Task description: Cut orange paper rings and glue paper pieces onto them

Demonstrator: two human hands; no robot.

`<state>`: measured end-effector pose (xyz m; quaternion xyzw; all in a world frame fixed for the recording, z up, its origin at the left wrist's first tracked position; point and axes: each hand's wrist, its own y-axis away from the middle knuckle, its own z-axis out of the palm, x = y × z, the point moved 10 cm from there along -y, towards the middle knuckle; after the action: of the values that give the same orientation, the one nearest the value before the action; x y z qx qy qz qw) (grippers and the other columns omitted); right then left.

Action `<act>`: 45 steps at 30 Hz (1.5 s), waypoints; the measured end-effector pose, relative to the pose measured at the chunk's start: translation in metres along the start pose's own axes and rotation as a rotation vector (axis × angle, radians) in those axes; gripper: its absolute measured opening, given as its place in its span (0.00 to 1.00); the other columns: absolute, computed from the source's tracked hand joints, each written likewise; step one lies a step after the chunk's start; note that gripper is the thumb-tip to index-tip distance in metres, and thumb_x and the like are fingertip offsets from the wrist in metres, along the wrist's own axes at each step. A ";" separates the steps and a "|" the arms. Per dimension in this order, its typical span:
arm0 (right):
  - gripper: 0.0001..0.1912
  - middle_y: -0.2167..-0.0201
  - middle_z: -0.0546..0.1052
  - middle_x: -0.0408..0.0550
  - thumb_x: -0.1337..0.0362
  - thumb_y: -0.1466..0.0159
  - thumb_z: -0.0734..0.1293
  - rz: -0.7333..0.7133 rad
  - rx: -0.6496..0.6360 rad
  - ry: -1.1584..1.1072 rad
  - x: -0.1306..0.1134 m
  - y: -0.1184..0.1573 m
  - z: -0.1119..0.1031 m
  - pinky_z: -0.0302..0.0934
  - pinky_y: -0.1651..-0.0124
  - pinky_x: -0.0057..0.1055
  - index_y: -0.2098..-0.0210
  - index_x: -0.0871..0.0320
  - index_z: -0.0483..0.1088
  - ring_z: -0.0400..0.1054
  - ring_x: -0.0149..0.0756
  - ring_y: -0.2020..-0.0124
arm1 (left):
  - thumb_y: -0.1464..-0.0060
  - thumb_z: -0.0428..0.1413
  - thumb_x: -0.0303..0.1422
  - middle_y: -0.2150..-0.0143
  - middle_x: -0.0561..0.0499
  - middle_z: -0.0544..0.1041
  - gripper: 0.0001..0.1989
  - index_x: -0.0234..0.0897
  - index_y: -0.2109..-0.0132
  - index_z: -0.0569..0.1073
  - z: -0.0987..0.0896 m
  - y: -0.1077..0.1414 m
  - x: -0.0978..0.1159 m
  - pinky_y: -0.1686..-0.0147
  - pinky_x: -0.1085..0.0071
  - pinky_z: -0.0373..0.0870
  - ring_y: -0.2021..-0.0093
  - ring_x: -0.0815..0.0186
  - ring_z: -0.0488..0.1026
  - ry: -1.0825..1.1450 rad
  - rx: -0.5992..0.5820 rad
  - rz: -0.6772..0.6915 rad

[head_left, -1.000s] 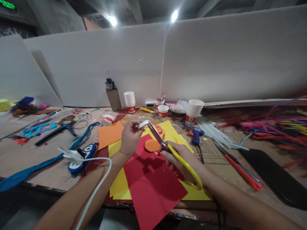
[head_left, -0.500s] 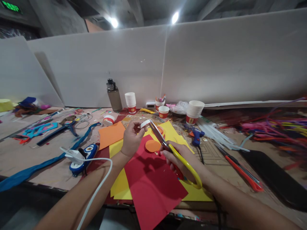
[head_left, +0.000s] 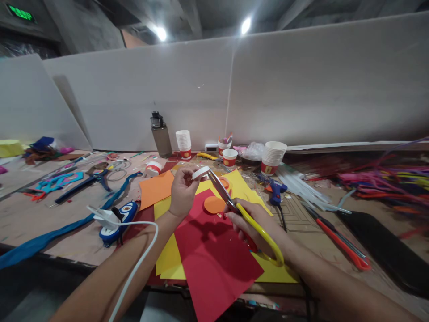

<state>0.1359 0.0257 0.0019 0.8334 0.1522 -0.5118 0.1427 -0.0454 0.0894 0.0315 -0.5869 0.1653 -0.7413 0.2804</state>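
My left hand point(head_left: 182, 190) pinches a small white paper ring point(head_left: 201, 173) above the sheets. In my right hand point(head_left: 250, 219) are scissors point(head_left: 256, 226) with yellow and red handles, their blade tips touching the ring's right side. Beneath both hands lies a red paper sheet point(head_left: 214, 264), overlapping yellow sheets point(head_left: 167, 257). An orange paper disc point(head_left: 214, 205) rests on the red sheet's upper part, and an orange sheet point(head_left: 156, 188) is beside my left hand.
Behind stand a bottle point(head_left: 161, 138), stacked paper cups point(head_left: 183, 144) and a taller stack point(head_left: 273, 157). A blue glue gun point(head_left: 276, 193), red cutter point(head_left: 345, 246) and black phone-like slab point(head_left: 385, 250) lie right. Left is a power strip point(head_left: 119, 221) with a white cable.
My left hand and the white ring have tilted slightly at the blade tips. The whole view has shifted a little; my right hand keeps hold of the scissors.
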 end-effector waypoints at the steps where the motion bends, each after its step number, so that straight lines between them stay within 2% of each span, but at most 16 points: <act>1: 0.09 0.79 0.67 0.37 0.58 0.34 0.60 0.010 0.003 -0.003 0.001 0.000 0.000 0.56 0.82 0.17 0.64 0.57 0.65 0.60 0.21 0.84 | 0.49 0.63 0.35 0.58 0.49 0.77 0.14 0.38 0.64 0.64 0.000 0.000 0.001 0.60 0.67 0.77 0.62 0.67 0.77 -0.006 -0.003 0.003; 5: 0.10 0.79 0.67 0.37 0.56 0.34 0.60 0.070 0.017 -0.026 0.010 -0.001 -0.001 0.55 0.85 0.19 0.64 0.56 0.65 0.61 0.23 0.85 | 0.48 0.61 0.32 0.63 0.51 0.76 0.10 0.38 0.62 0.67 -0.004 0.001 -0.001 0.63 0.70 0.75 0.68 0.70 0.76 -0.116 0.018 0.002; 7: 0.11 0.78 0.67 0.38 0.55 0.34 0.59 0.076 0.024 -0.037 0.015 -0.003 -0.002 0.55 0.85 0.19 0.63 0.56 0.65 0.62 0.25 0.83 | 0.47 0.59 0.30 0.64 0.52 0.76 0.07 0.37 0.60 0.70 -0.008 0.000 0.000 0.63 0.71 0.74 0.68 0.70 0.75 -0.241 0.036 0.024; 12: 0.13 0.78 0.68 0.38 0.53 0.35 0.59 0.091 0.026 -0.012 0.025 -0.007 -0.002 0.56 0.84 0.20 0.63 0.56 0.65 0.64 0.26 0.83 | 0.49 0.57 0.26 0.62 0.51 0.76 0.07 0.37 0.61 0.74 -0.012 -0.001 0.015 0.61 0.70 0.70 0.63 0.68 0.72 -0.547 0.055 0.167; 16: 0.12 0.78 0.67 0.38 0.54 0.35 0.59 0.111 0.021 -0.011 0.022 -0.006 -0.001 0.56 0.84 0.20 0.63 0.56 0.65 0.63 0.25 0.83 | 0.50 0.57 0.24 0.63 0.51 0.75 0.08 0.37 0.61 0.75 -0.009 -0.001 0.025 0.65 0.72 0.68 0.66 0.69 0.70 -0.610 0.048 0.242; 19: 0.12 0.78 0.66 0.38 0.54 0.35 0.59 0.090 0.032 0.017 0.015 -0.005 -0.005 0.57 0.81 0.21 0.63 0.56 0.65 0.64 0.26 0.82 | 0.50 0.57 0.23 0.64 0.52 0.75 0.08 0.38 0.63 0.75 -0.010 0.000 0.025 0.65 0.72 0.67 0.65 0.69 0.70 -0.558 0.059 0.239; 23: 0.11 0.78 0.68 0.38 0.55 0.37 0.62 0.020 0.065 0.119 0.011 -0.008 -0.013 0.58 0.78 0.23 0.61 0.56 0.66 0.65 0.28 0.81 | 0.51 0.59 0.25 0.63 0.51 0.75 0.06 0.38 0.64 0.71 -0.012 -0.002 0.012 0.59 0.70 0.70 0.61 0.67 0.73 -0.338 0.055 0.144; 28: 0.14 0.77 0.73 0.42 0.53 0.36 0.59 -0.055 0.219 0.352 0.012 -0.014 -0.033 0.56 0.73 0.26 0.64 0.56 0.70 0.67 0.32 0.77 | 0.49 0.60 0.27 0.63 0.51 0.75 0.08 0.38 0.66 0.66 -0.009 -0.003 0.007 0.54 0.67 0.71 0.59 0.68 0.74 -0.175 0.028 0.117; 31: 0.16 0.72 0.77 0.47 0.51 0.35 0.59 -0.012 0.268 0.556 0.016 -0.018 -0.044 0.54 0.70 0.28 0.61 0.55 0.72 0.70 0.35 0.72 | 0.48 0.61 0.29 0.63 0.51 0.74 0.10 0.38 0.66 0.65 -0.005 -0.002 0.010 0.54 0.66 0.71 0.59 0.68 0.74 -0.116 0.001 0.126; 36: 0.18 0.63 0.80 0.55 0.53 0.35 0.60 0.151 0.294 0.857 0.031 -0.025 -0.059 0.52 0.69 0.30 0.54 0.57 0.71 0.74 0.44 0.63 | 0.51 0.64 0.33 0.62 0.51 0.74 0.14 0.38 0.67 0.64 0.001 -0.002 0.002 0.55 0.65 0.72 0.60 0.67 0.75 0.035 -0.045 0.036; 41: 0.17 0.60 0.80 0.59 0.56 0.36 0.60 0.227 0.281 0.958 0.040 -0.027 -0.064 0.57 0.65 0.33 0.54 0.59 0.71 0.75 0.48 0.59 | 0.52 0.65 0.34 0.62 0.53 0.73 0.16 0.38 0.67 0.63 0.006 0.000 -0.022 0.60 0.68 0.74 0.65 0.70 0.74 0.194 -0.120 -0.103; 45: 0.17 0.60 0.79 0.60 0.57 0.38 0.61 0.248 0.275 0.985 0.041 -0.027 -0.066 0.60 0.62 0.34 0.54 0.59 0.72 0.75 0.50 0.58 | 0.56 0.67 0.33 0.61 0.54 0.73 0.19 0.38 0.67 0.63 0.006 0.002 -0.035 0.62 0.70 0.73 0.64 0.70 0.73 0.210 -0.105 -0.192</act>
<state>0.1962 0.0803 -0.0088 0.9980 0.0329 -0.0540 0.0031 -0.0343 0.1100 0.0047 -0.5330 0.1755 -0.8125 0.1583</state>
